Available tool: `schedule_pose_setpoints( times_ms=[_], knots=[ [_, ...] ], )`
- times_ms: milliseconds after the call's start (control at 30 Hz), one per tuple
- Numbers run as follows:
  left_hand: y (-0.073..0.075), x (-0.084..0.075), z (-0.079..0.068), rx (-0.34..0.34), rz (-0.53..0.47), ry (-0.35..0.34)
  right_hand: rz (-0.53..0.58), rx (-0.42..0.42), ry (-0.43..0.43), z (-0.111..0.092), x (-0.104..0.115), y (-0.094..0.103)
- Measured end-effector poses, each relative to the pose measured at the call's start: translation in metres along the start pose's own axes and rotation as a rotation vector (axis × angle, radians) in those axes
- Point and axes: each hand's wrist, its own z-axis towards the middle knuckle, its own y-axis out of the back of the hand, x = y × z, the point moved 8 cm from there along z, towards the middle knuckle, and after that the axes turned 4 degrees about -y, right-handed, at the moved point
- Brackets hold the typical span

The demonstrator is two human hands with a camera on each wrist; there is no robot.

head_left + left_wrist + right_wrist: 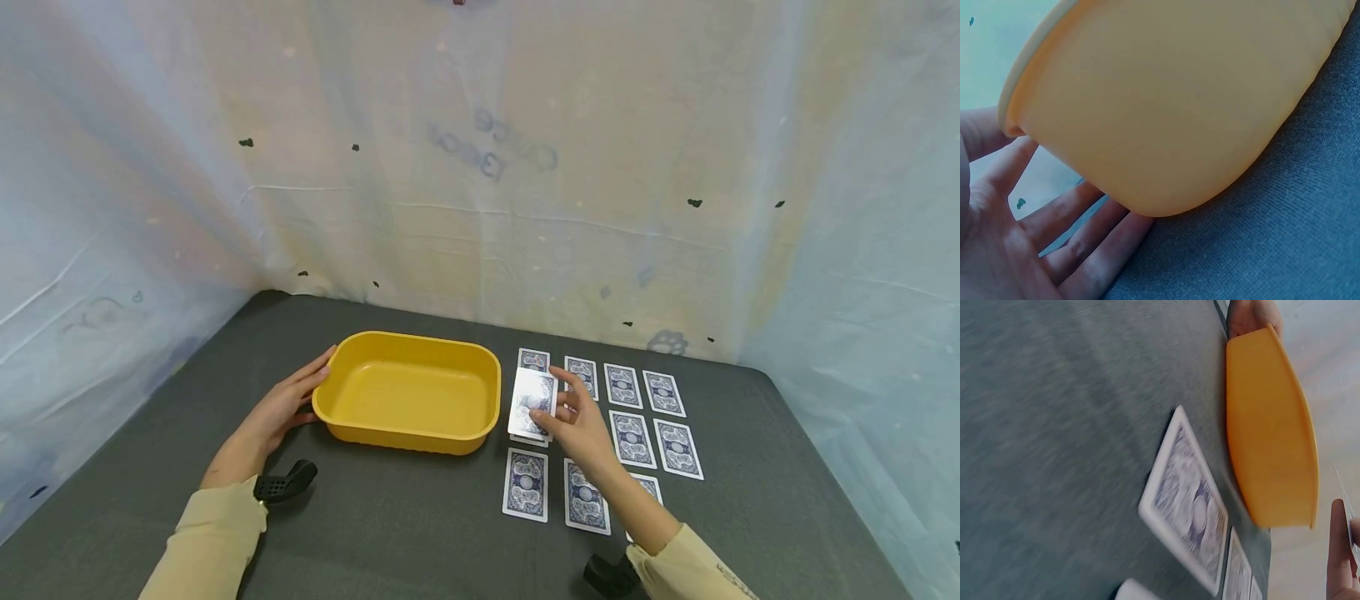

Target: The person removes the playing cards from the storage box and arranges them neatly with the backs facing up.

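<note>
A yellow plastic bin (408, 439) stands on the dark table, and nothing shows inside it. My left hand (281, 408) touches its left end with fairly straight fingers, seen closer against the bin wall (1166, 106) in the left wrist view. My right hand (581, 425) pinches a playing card (531, 400) between thumb and fingers, just right of the bin. That card is raised above the laid-out cards and partly covers one beneath it. In the right wrist view only some fingers (1337, 550) and the card's thin edge show at the right border.
Face-down blue playing cards lie in rows right of the bin, including a front-left card (525, 485), a back-right card (663, 393) and a middle-right card (678, 449). My right forearm hides some of them. A plastic sheet (480, 225) hangs behind the dark table (390, 525).
</note>
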Motion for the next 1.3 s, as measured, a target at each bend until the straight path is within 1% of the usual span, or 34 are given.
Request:
schedule_pose_setpoints(
  times_ms=[233, 367, 600, 767, 900, 967, 1133, 1300],
  knots=[
    [0.001, -0.001, -0.002, 0.004, -0.005, -0.011, 0.005, -0.016, -0.008, -0.010, -0.008, 0.020],
    [0.000, 0.000, -0.001, 0.001, -0.003, -0.005, -0.001, -0.034, -0.022, -0.014, -0.013, 0.030],
    [0.000, 0.000, 0.000, -0.002, 0.004, -0.001, -0.060, -0.081, -0.049, -0.022, -0.022, 0.049],
    [0.000, 0.001, 0.000, -0.001, 0.011, -0.001, -0.065, -0.094, -0.050, -0.029, -0.030, 0.062],
    [0.000, 0.003, 0.000, -0.005, 0.011, 0.005, -0.113, -0.102, -0.057, -0.035, -0.036, 0.073],
    [0.001, 0.003, 0.001, -0.006, 0.009, 0.009, -0.118, -0.112, -0.067, -0.038, -0.039, 0.078],
    [0.002, 0.004, 0.001, -0.004, 0.006, 0.015, -0.115, -0.120, -0.070, -0.044, -0.045, 0.087],
    [0.001, 0.003, 0.001, 0.000, 0.006, 0.013, -0.148, -0.117, -0.088, -0.048, -0.052, 0.093]
  ],
)
